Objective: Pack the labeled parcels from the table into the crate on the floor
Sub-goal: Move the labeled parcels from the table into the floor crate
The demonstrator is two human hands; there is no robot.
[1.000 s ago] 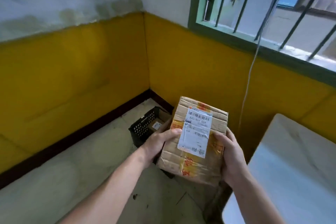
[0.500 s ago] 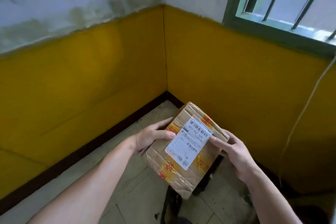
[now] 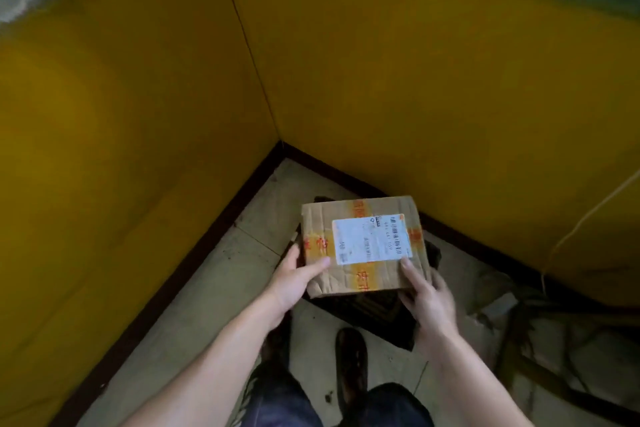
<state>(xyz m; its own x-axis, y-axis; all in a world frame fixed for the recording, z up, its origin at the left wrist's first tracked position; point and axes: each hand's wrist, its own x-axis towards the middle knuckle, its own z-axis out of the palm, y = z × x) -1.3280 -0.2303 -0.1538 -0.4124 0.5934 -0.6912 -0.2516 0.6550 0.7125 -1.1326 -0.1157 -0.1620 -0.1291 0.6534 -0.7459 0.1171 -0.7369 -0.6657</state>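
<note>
**Both hands clamp the parcel over the crate**

Pinched between my two hands, the cardboard parcel (image 3: 363, 246) sits ahead of my palms. My left hand (image 3: 294, 282) holds its near-left corner, thumb lying on the top face and fingers tucked underneath. My right hand (image 3: 427, 300) grips the near-right corner, one finger pressed on top beside the white label (image 3: 372, 239), the rest curled below.

I see the parcel lying flat, label face up, directly above the dark crate (image 3: 374, 315) on the tiled floor (image 3: 194, 305), in the corner of the yellow walls (image 3: 138, 114). Whether it touches the crate I cannot tell. Its long axis runs left to right across my view, and the label's barcode end points right.
</note>
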